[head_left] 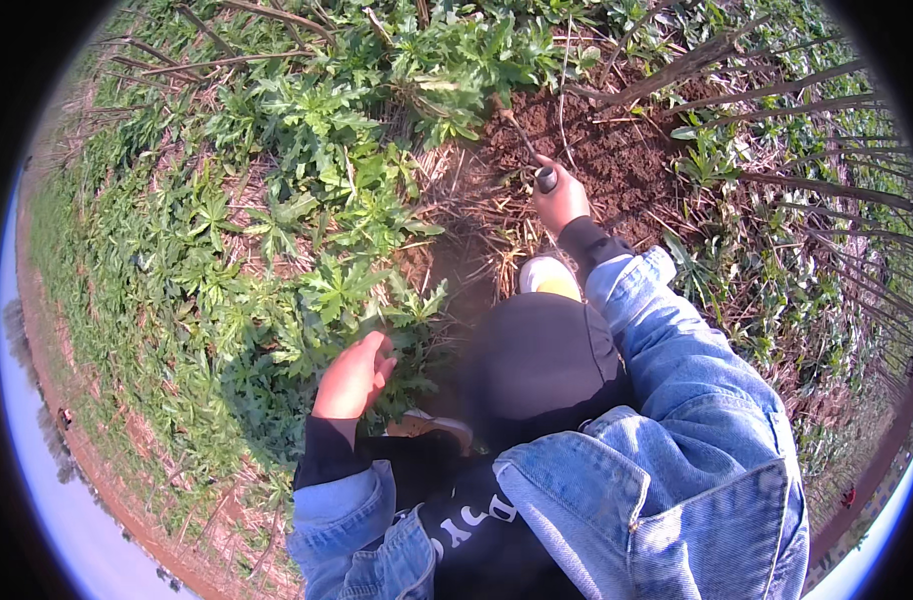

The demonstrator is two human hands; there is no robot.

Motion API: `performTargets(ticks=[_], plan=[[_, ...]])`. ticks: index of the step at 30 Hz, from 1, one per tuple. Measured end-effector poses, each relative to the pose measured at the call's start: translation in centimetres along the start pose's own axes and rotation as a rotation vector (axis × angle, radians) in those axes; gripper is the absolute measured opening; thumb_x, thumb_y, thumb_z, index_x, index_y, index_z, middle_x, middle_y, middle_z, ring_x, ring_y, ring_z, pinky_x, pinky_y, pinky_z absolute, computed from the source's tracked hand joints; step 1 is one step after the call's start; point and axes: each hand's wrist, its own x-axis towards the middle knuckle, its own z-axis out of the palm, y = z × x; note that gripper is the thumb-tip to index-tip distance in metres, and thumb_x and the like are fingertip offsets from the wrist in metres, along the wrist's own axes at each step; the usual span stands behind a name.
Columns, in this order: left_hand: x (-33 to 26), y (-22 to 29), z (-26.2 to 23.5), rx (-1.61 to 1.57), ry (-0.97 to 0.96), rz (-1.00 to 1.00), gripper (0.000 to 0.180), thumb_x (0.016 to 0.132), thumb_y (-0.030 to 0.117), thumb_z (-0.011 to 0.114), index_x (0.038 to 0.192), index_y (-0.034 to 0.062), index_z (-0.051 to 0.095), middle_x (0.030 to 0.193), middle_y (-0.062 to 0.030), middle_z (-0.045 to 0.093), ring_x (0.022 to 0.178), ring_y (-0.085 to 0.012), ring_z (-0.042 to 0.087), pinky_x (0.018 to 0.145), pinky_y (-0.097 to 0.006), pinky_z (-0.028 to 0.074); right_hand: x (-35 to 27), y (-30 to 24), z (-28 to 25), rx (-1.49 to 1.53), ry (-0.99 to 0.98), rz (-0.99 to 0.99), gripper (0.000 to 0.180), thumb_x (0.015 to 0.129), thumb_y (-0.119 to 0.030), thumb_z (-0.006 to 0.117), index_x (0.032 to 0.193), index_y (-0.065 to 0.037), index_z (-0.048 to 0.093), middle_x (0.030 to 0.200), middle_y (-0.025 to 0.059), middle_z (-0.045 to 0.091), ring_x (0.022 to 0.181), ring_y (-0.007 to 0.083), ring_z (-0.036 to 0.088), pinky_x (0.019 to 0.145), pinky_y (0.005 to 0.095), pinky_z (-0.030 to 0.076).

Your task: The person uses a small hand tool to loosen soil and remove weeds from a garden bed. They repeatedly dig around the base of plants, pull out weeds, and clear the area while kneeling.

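My right hand [560, 200] is stretched forward and closed around the dark handle of a hand tool [545, 178], whose thin shaft [517, 132] pokes into the bare reddish-brown soil [617, 155]. My left hand [355, 375] hangs lower on the left with fingers loosely curled, holding nothing, right beside a clump of low leafy green plants [342, 290]. Both arms wear blue denim sleeves over black cuffs. My knee in dark trousers [542, 360] sits between the hands, and a shoe tip [549, 275] shows just ahead of it.
Dense green weeds [277, 180] cover the ground on the left and top. Dry straw [477, 210] lies around the dug patch. Bare woody stalks [777, 90] fan out at the upper right, with more greenery [757, 280] on the right.
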Motion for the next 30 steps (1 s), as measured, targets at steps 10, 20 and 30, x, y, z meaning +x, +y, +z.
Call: performTargets(ticks=[10, 20, 30], plan=[[-1.7, -0.3, 0.3, 0.977, 0.081, 0.520, 0.016, 0.081, 0.009, 0.062, 0.093, 0.0060, 0.053, 0.068, -0.0105, 0.055, 0.063, -0.0250, 0.056, 0.057, -0.036, 0.044, 6.3, 1.3, 3.9, 0.034, 0.062, -0.038, 0.033, 0.085, -0.019, 0.054, 0.116, -0.009, 0.060, 0.086, 0.0217, 0.065, 0.082, 0.0353, 0.064, 0.074, 0.0402, 0.051], [-1.7, -1.2, 0.1, 1.081, 0.098, 0.580, 0.023, 0.084, 0.015, 0.063, 0.100, 0.0043, 0.052, 0.075, -0.0155, 0.060, 0.070, -0.0279, 0.061, 0.062, -0.037, 0.047, 6.6, -0.2, 2.6, 0.165, 0.040, 0.046, 0.039, 0.079, -0.013, 0.060, 0.118, -0.010, 0.059, 0.091, 0.0168, 0.067, 0.083, 0.0287, 0.066, 0.074, 0.0351, 0.053], [-0.7, -1.3, -0.2, -0.093, 0.008, 0.112, 0.014, 0.087, 0.014, 0.059, 0.094, 0.0025, 0.056, 0.062, -0.0059, 0.047, 0.060, -0.0157, 0.050, 0.061, -0.030, 0.046, 3.2, 3.5, 1.7, 0.102, -0.016, -0.029, 0.044, 0.081, -0.016, 0.061, 0.125, -0.015, 0.057, 0.090, 0.0187, 0.066, 0.080, 0.0282, 0.067, 0.073, 0.0349, 0.051]])
